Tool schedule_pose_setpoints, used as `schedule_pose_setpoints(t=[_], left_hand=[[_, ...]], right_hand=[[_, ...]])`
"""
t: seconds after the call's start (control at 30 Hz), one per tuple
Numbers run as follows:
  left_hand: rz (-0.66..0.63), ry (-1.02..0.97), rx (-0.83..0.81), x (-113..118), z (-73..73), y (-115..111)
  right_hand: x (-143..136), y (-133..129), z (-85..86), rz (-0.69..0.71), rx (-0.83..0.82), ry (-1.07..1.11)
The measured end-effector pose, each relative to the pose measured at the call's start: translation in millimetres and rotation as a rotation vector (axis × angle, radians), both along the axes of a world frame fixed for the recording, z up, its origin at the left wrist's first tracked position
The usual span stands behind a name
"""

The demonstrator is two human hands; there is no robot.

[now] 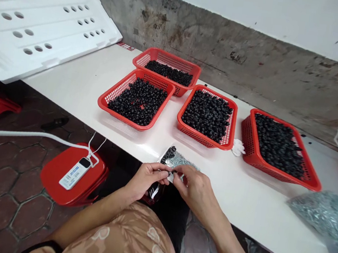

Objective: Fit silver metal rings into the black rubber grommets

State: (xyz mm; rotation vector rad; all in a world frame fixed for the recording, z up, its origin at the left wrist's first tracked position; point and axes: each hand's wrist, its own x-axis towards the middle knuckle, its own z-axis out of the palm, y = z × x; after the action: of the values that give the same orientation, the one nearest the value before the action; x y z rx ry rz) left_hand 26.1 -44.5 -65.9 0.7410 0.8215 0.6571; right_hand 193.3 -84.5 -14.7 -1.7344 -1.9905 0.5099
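My left hand and my right hand meet at the table's front edge, thumbs and fingertips pinched close together. A small black plastic part shows dark between the fingertips, mostly covered by them. Just beyond the fingers lies a pile of small silver metal pieces, too fine to identify, on what looks like clear plastic. Several black plastic parts sit at the pile's left side. Past these stand red baskets holding many more such black parts, the nearest being the middle basket and the left basket.
Another red basket stands by the wall, and one to the right. A clear bag of metal pieces lies far right. A white foam panel covers the table's left end. A power bank rests on a red stool.
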Motion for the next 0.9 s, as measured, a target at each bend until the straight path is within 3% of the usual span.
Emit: schedule_pose_setpoints(t=[0.3, 0.63, 0.9], left_hand=[[0.041, -0.055, -0.064, 1.5, 5.4, 0.7], [0.059, -0.022, -0.018, 2.3, 3.2, -2.8], [0.072, 0.075, 0.105, 3.6, -0.7, -10.4]], right_hand=[[-0.4, 2.3, 2.1, -0.071, -0.177, 0.284], [-3.2, 4.8, -3.0, -0.098, -0.255, 0.329], [-6.3, 5.7, -10.0, -0.078, -0.179, 0.273]])
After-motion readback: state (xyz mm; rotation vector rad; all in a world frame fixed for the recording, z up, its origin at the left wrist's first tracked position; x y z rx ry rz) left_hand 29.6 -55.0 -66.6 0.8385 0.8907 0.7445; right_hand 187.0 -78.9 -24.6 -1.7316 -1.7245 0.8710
